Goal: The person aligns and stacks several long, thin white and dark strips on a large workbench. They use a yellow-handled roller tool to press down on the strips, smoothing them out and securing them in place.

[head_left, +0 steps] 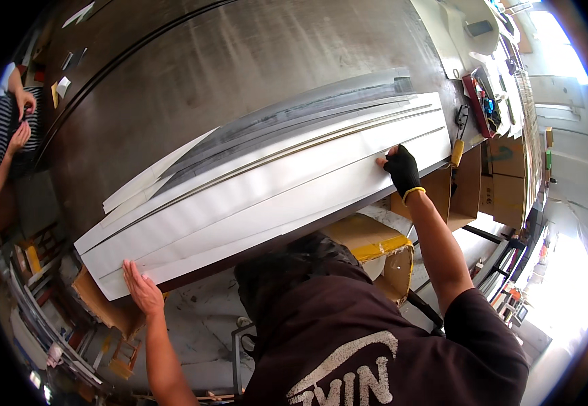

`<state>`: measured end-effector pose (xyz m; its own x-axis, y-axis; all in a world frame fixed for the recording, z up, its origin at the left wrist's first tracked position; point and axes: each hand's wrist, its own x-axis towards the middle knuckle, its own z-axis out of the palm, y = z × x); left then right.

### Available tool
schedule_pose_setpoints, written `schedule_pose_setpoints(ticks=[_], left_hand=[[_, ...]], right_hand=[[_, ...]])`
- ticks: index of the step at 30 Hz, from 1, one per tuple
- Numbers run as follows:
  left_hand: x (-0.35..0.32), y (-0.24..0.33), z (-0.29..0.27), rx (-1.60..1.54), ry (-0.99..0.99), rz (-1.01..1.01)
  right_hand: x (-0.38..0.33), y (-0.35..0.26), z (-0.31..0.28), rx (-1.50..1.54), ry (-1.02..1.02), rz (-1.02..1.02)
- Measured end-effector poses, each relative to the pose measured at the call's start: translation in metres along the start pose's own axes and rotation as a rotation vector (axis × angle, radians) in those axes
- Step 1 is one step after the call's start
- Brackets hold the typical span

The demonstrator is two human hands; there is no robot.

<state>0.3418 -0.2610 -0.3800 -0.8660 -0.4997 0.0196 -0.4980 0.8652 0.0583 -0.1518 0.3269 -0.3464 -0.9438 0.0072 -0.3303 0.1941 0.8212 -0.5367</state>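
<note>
while your bare left hand (145,291) lies flat-fingered, gripping nothing, on the long white sheet (260,220) along the worktable (273,54) edge nearest you, and your black-gloved right hand (402,168) rests curled, grip indeterminable, uneven pressure could skew or crease it.

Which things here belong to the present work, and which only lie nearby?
Seemingly in use: white sheets, touched by left hand and right hand; perhaps grey strips beyond them.

Apparently lying about: red tray, yellow-handled tool, cardboard boxes.
</note>
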Motion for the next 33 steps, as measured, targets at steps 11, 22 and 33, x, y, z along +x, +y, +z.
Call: schedule_pose_setpoints(ticks=[11, 22, 33], left_hand=[[-0.001, -0.006, 0.003, 0.017, 0.039, 0.076], [0.000, 0.006, -0.004, -0.016, -0.021, -0.002], [0.011, 0.035, -0.011, -0.251, 0.057, -0.073]], right_hand=[[-0.001, -0.003, 0.008, -0.121, 0.043, -0.034], [-0.021, 0.020, 0.030, -0.136, 0.321, -0.152], [-0.245, -0.250, 0.256, 0.231, -0.418, -1.114]])
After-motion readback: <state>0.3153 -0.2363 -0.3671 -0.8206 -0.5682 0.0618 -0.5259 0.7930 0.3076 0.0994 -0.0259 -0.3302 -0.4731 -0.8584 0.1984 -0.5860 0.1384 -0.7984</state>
